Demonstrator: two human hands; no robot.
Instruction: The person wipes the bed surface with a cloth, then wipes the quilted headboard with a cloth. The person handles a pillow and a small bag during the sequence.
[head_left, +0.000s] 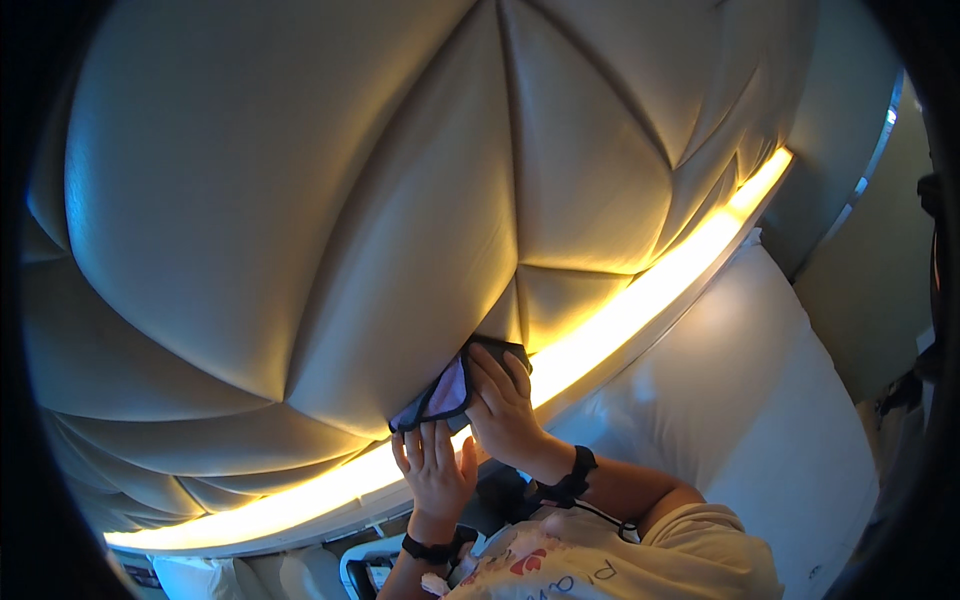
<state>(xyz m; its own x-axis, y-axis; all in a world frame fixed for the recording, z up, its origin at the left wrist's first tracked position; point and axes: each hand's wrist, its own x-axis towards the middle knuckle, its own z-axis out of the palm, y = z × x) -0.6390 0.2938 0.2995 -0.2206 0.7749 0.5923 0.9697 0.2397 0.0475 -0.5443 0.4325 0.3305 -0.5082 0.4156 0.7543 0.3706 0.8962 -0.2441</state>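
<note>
A grey and purple cloth with dark edging (448, 390) lies against the padded, seamed wall panel (420, 247), just above a glowing light strip. Spread over the cloth's right part, my right hand (501, 405) presses it to the panel with the fingers pointing up. My left hand (435, 461) is lower and to the left, its fingertips at the cloth's bottom edge and its fingers nearly straight. Both wrists wear black bands. Part of the cloth is hidden under the right hand.
The lit strip (637, 315) runs along a pale ledge below the panel. A bed with a white cover (720, 390) stands to the right. At the bottom left are white fabric (195, 577) and a pale container with dark items (360, 574).
</note>
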